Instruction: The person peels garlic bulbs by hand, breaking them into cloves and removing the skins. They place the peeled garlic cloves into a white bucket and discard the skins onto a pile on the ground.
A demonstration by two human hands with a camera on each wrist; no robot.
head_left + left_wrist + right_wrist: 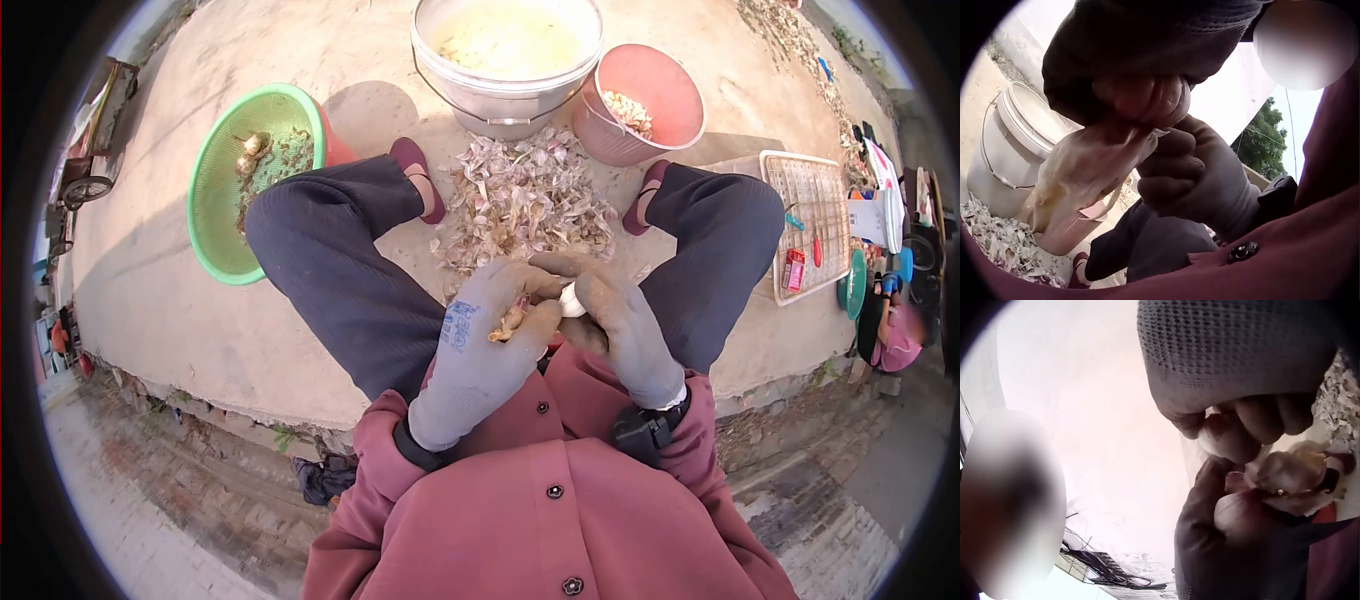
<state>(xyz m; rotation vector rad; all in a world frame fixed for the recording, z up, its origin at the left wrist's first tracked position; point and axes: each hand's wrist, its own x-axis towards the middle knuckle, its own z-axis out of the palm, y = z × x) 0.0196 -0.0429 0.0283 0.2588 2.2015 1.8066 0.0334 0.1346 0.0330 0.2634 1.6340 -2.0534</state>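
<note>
Both hands wear grey gloves and meet in front of the person's lap. The left hand (pixel 480 345) grips part of a garlic bulb (pixel 1238 511), with loose papery skin (pixel 512 318) sticking out past its fingers. Close against it, the right hand (pixel 625 330) pinches a pale garlic clove (pixel 571 300) between thumb and fingers. In the left wrist view, reddish cloves (pixel 1144 97) show under the left hand's fingers, and dry skin (pixel 1085 169) hangs below them. Beneath the hands, a heap of garlic skins (pixel 530 200) lies on the ground between the feet.
Beyond the heap stands a white bucket (pixel 505 105) holding pale contents. A pink bucket (pixel 650 150) with garlic cloves inside is beside it. To the left, a green basket (pixel 205 225) holds a few bulbs. A shallow crate (pixel 810 270) with small items lies at right.
</note>
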